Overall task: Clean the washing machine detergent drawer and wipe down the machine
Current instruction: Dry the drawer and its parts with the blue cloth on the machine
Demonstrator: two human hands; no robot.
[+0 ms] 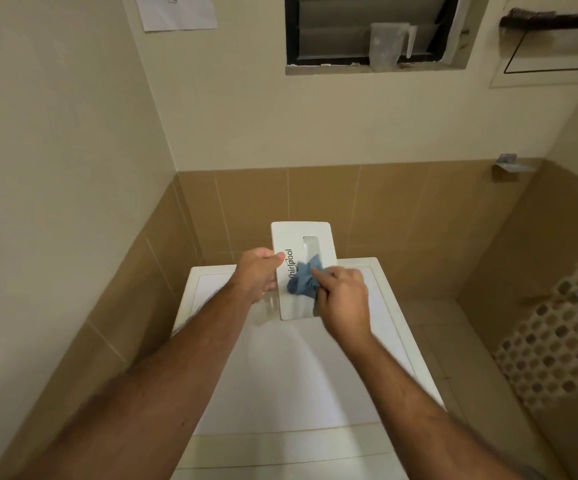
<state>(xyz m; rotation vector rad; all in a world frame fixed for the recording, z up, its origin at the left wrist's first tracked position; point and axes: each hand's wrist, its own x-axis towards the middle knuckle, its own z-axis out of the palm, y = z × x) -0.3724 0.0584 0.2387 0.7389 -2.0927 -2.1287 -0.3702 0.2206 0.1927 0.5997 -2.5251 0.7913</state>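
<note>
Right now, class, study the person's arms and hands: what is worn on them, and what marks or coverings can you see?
Both forearms are bare to the frame's edge: no sleeves, gloves, watch or bracelet show. The left hand and right hand show no rings, and both forearms have fine hair.

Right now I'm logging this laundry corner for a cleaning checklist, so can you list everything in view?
detergent drawer: one, white, held upright above the machine's top, front panel toward the camera
cloth: one, blue, bunched against the drawer front
washing machine: one, white, below the arms, against the tiled wall
window: one, dark-framed with louvres, top centre
measuring jug: one, clear, on the window sill
paper: one sheet, white, clipped on the wall at top left
wall bracket: one, metal, right wall
left hand: grips the drawer's left edge
right hand: pinches the cloth on the drawer front
</note>
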